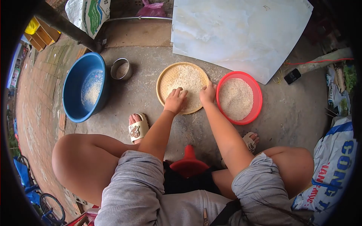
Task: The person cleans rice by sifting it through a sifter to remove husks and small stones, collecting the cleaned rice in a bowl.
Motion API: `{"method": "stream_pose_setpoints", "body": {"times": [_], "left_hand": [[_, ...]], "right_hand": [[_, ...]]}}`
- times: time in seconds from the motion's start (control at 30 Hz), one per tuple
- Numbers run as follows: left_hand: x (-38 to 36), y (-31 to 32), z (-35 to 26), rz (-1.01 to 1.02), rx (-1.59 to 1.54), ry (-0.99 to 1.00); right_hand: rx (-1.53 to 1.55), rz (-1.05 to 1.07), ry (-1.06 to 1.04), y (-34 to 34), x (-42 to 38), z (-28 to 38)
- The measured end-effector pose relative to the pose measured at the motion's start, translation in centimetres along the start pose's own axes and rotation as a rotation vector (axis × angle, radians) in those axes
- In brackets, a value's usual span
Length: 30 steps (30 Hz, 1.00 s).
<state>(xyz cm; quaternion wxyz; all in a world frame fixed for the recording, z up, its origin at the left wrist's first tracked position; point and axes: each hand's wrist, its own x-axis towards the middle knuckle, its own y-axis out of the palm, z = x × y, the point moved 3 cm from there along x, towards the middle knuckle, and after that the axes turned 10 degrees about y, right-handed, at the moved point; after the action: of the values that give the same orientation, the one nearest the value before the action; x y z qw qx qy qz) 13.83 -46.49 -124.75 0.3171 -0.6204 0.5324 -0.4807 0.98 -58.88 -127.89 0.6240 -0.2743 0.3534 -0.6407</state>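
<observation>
A round woven bamboo tray (161, 88) with pale grain, which looks like rice (187, 76), lies on the ground in front of me. My left hand (176, 101) is over the tray's near left part, its fingers apart and touching the grain. With my right hand (207, 93) I grip the tray's right rim; part of the fingers is hidden. Just right of that hand stands a red plastic basin (259, 98) filled with similar grain (236, 98).
Left of the tray are a blue basin (73, 79) holding some grain and a metal bowl (127, 71). A large pale board (237, 34) covers the far side. A small black device (292, 76) lies right; a printed sack (328, 169) stands near my right knee.
</observation>
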Motion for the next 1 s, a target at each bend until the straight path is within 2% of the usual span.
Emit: {"method": "stream_pose_setpoints", "body": {"times": [0.03,0.1,0.2,0.3,0.43,0.5,0.63,0.7,0.73,0.8,0.83,0.87,0.9,0.93,1.0], "left_hand": [[-0.1,0.4,-0.3,0.003,-0.001,0.001],[-0.2,1.4,-1.6,0.092,0.076,0.246],[-0.1,2.4,-1.8,0.195,0.054,0.242],[-0.2,3.5,-1.6,0.198,0.083,0.222],[-0.3,4.5,-1.8,0.280,0.025,0.277],[-0.5,4.8,-1.8,0.350,0.019,0.176],[-0.1,5.4,-1.3,0.297,0.013,0.096],[0.9,5.8,0.0,0.162,-0.117,-0.278],[1.9,5.4,0.6,-0.041,-0.174,-0.353],[3.4,5.2,2.2,-0.032,-1.118,-0.935],[4.7,4.4,2.7,-0.101,-1.445,-0.919],[6.0,3.6,3.1,-0.177,-1.771,-0.885],[7.4,2.1,3.1,-0.170,-1.874,-0.831],[8.7,0.4,2.9,-0.165,-1.975,-0.774],[10.7,-2.6,2.4,-0.210,-2.037,-0.705]], "right_hand": [[0.000,0.001,0.003,-0.5,-0.3,0.6],[-0.086,0.009,-0.038,-1.3,-0.8,1.5],[-0.093,-0.056,-0.080,-1.3,-1.0,1.4],[-0.067,-0.007,-0.068,-1.4,-1.3,1.1],[-0.097,-0.059,-0.097,-1.3,-1.5,0.7],[-0.096,-0.028,-0.089,-1.4,-1.9,0.8],[-0.094,-0.045,-0.073,-1.8,-2.5,1.1],[-0.027,-0.073,-0.090,-1.8,-2.5,1.2],[-0.029,-0.075,-0.089,-1.7,-2.4,1.3],[0.029,-0.072,-0.004,-1.4,-2.0,1.5],[0.029,-0.073,-0.002,-1.3,-1.7,1.9],[0.239,0.032,0.165,-0.9,-1.3,2.0],[0.447,0.140,0.331,-0.6,-1.1,2.3],[0.446,0.142,0.327,-0.6,-0.9,3.2],[1.115,0.540,0.643,0.1,-1.0,5.2]]}}
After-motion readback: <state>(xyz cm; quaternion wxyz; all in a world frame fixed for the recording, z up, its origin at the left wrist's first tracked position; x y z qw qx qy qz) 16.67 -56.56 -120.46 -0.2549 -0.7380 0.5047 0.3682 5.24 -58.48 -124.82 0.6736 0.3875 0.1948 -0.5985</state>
